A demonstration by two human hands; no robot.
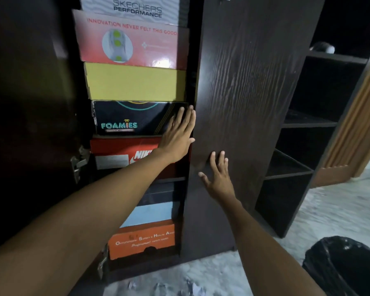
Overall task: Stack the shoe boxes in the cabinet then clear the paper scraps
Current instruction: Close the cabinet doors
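Several shoe boxes stand stacked in the open left compartment of the dark wooden cabinet (244,86): a grey-white Skechers box (132,9), a red box (128,41), a yellow box (135,82), a black Foamies box (128,118) and a red Nike box (120,152). Below a shelf sit a dark box, a light blue box (152,213) and an orange box (141,240). My left hand (177,135) lies flat with fingers spread on the right end of the Foamies box. My right hand (218,178) rests open on the closed cabinet door. Paper scraps (190,287) lie on the floor below.
The left cabinet door (30,103) hangs open with metal hinges (79,161). Open dark shelves (303,146) stand to the right, beside a wooden door frame (359,129). A black bin with a bag liner (346,265) sits at lower right on the pale floor.
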